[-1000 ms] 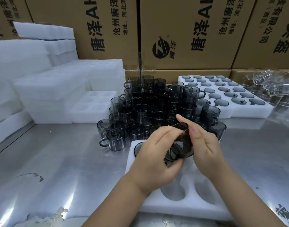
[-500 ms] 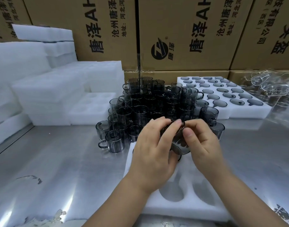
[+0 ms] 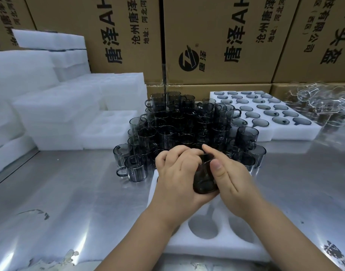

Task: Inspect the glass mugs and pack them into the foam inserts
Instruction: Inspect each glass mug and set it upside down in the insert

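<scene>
A smoky grey glass mug [image 3: 204,178] lies tilted between both hands, just above the near white foam insert [image 3: 216,245]. My left hand [image 3: 177,177] grips it from the left, fingers curled over its top. My right hand [image 3: 226,175] holds it from the right, thumb on the glass and fingers over the far side. The insert shows two empty round pockets below the hands. Behind the hands stands a dense pile of several grey glass mugs [image 3: 179,124].
A filled foam insert [image 3: 296,132] sits at the back right, clear glassware [image 3: 320,102] beyond it. Stacks of white foam blocks [image 3: 50,106] line the left side. Cardboard boxes [image 3: 216,36] form the back wall. The table [image 3: 70,192] is shiny metal.
The mug has been turned and lowered between the hands; my left hand's fingers now curl over its top and my right hand wraps its far side.
</scene>
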